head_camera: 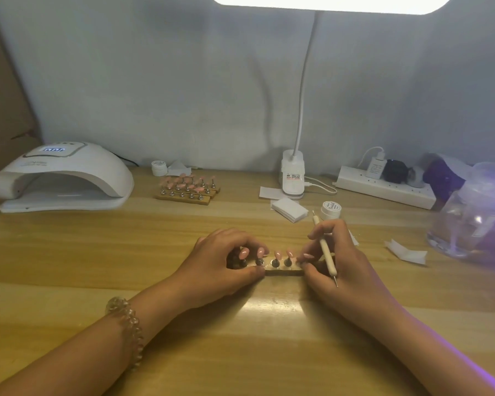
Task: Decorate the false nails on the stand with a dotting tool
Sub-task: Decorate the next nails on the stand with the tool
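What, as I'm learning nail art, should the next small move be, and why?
Probably free the right hand from the stand and turn the dotting tool tip toward the false nails: its tip points away from them, while the left hand grips the stand.

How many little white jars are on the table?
2. One jar sits at the back beside the nail lamp; the other jar just behind the right hand. Others may be hidden.
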Demonstrator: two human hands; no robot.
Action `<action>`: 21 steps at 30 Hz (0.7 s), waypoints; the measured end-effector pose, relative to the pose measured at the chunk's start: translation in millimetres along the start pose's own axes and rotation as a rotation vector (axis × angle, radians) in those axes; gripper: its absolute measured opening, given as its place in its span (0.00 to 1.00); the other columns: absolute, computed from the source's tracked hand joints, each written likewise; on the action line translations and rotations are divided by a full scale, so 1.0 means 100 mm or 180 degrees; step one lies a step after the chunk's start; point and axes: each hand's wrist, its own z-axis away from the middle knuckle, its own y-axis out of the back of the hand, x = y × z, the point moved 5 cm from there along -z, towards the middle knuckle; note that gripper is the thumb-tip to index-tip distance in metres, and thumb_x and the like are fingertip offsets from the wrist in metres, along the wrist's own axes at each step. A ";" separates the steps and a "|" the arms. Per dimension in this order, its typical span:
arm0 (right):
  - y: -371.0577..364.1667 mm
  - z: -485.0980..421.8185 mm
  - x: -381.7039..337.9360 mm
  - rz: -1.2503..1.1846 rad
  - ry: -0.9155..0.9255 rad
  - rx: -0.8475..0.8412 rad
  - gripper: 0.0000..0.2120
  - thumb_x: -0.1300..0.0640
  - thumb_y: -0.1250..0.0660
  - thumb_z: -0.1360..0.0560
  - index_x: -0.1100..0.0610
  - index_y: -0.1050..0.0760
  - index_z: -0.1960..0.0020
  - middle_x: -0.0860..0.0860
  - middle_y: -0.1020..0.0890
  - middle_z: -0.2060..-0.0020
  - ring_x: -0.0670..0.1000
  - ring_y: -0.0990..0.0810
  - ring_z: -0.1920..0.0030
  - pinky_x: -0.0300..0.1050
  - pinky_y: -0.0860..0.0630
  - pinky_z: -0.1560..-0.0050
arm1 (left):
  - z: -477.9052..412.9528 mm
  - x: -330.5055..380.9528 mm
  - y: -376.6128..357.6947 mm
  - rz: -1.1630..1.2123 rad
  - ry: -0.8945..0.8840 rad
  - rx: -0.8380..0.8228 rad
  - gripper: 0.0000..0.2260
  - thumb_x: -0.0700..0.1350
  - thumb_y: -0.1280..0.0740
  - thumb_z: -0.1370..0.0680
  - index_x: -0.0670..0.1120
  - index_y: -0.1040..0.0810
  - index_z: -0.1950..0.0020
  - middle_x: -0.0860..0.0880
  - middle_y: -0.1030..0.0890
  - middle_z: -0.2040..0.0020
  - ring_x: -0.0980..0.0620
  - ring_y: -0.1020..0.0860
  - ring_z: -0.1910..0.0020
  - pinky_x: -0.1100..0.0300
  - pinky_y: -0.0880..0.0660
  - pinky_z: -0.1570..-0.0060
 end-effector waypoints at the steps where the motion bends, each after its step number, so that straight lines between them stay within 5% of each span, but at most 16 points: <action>1: 0.00 0.00 0.00 0.0026 0.0021 0.0024 0.17 0.65 0.31 0.25 0.50 0.35 0.46 0.47 0.20 0.58 0.43 0.19 0.56 0.38 0.23 0.55 | 0.00 0.00 0.00 -0.0006 0.0002 -0.0005 0.09 0.50 0.24 0.27 0.55 0.17 0.48 0.58 0.23 0.57 0.54 0.24 0.49 0.46 0.28 0.42; 21: 0.02 -0.02 0.03 0.0423 0.0078 0.0358 0.20 0.60 0.27 0.26 0.47 0.37 0.47 0.44 0.20 0.59 0.42 0.19 0.58 0.44 0.21 0.55 | 0.00 0.00 -0.02 -0.0143 0.0171 -0.0101 0.11 0.53 0.26 0.26 0.58 0.18 0.45 0.57 0.20 0.49 0.55 0.26 0.44 0.46 0.31 0.39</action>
